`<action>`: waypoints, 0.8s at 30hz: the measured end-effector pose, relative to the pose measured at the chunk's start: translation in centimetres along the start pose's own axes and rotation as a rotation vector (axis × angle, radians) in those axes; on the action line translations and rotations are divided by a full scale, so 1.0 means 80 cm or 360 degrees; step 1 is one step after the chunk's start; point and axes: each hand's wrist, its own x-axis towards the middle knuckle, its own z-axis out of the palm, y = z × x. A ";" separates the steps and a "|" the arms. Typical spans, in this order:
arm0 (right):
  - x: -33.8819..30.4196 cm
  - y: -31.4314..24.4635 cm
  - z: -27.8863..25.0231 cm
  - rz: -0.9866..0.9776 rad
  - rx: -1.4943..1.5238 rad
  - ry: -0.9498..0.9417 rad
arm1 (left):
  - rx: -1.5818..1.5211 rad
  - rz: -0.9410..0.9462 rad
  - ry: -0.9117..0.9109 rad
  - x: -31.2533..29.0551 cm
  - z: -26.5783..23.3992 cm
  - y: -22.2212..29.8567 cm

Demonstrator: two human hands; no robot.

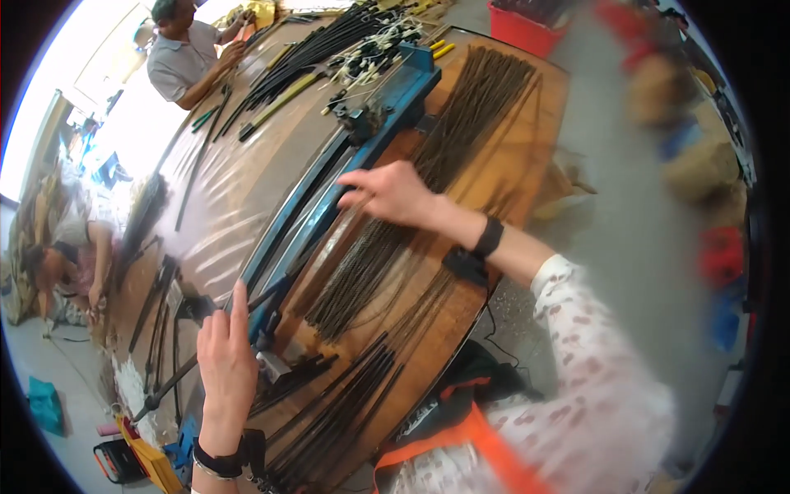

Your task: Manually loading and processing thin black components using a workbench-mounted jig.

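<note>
My left hand (226, 366) is at the near end of a long blue metal rail fixture (284, 218), index finger stretched out and the other fingers curled. A dark rod (170, 384) runs behind this hand and shows again past it; the fingers appear closed around it. Over the right side of the rail, my right hand (393, 193) has its fingers bent and thumb side toward the channel. Whatever lies between those fingertips is hidden. A clamp-like metal block (362, 121) sits on the rail's far part.
Thin brown rods (481, 103) lie in a thick bundle on the wooden table (533, 136). Black rods (350, 395) lie nearby, others (317, 53) far off. One person (185, 58) works across the table, another (70, 267) at left. A red bin (527, 29) stands beyond.
</note>
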 end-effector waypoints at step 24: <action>0.052 -0.178 0.001 -0.0210 0.0637 0.0182 | -0.0074 -0.0260 0.0026 -0.086 -0.041 -0.009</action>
